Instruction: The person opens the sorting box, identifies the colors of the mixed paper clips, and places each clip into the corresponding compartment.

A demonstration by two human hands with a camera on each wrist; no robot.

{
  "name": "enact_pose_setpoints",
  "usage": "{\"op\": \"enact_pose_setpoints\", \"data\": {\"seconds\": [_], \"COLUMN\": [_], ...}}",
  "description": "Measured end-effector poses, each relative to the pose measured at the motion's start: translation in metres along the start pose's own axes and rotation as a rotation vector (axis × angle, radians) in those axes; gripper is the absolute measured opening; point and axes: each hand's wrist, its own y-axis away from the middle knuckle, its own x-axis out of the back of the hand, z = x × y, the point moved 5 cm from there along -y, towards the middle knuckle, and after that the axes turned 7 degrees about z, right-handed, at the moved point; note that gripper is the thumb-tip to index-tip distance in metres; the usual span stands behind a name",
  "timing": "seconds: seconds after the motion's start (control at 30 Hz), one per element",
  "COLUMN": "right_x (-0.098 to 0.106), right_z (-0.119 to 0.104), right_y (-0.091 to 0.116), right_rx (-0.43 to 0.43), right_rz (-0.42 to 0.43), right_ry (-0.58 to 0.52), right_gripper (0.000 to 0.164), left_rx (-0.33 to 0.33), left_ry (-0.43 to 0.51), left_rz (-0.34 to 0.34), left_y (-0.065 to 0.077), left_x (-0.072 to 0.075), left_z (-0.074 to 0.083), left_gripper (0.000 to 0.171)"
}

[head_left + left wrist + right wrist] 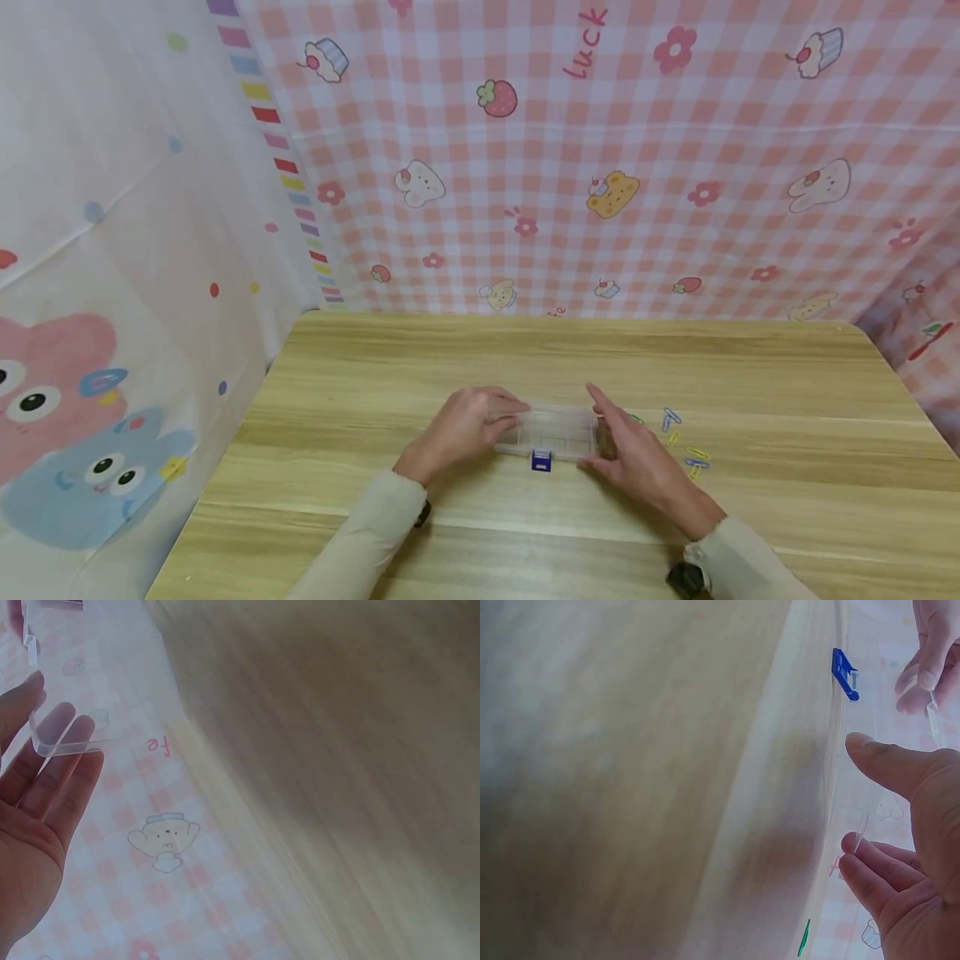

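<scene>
Only headcam — yellow paperclips (698, 452) near box (557, 427)

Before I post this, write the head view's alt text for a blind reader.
A person's left hand grips one end of a clear plastic box with a blue latch, the right hand at the other end, at a wood-grain table. Colored paper clips lie beside the right hand; pink checked cloth hangs behind.

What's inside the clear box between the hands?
Through the clear box, faint divider lines show; no loose items are visible mid-box. The left hand covers part of its left end, the right hand part of its right, so contents there cannot be told.
</scene>
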Motion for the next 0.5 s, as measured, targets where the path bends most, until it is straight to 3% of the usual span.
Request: {"op": "enact_pose_setpoints", "data": {"seconds": [0.23,0.5], "right_x": [0.000,-0.001], "right_z": [0.001,0.002], "right_y": [0.000,0.000], "right_rx": [-0.015,-0.047], "right_rz": [-0.005,-0.020], "right_ry": [-0.029,-0.056], "right_gripper": [0.108,0.110], "left_rx": [0.088,0.078], "left_ry": [0.049,0.088], "left_rz": [0.028,0.150], "left_y": [-0.007,-0.017], "left_x": [0.002,0.005], "left_z": [-0.007,-0.012], "left_gripper": [0.022,0.017]}}
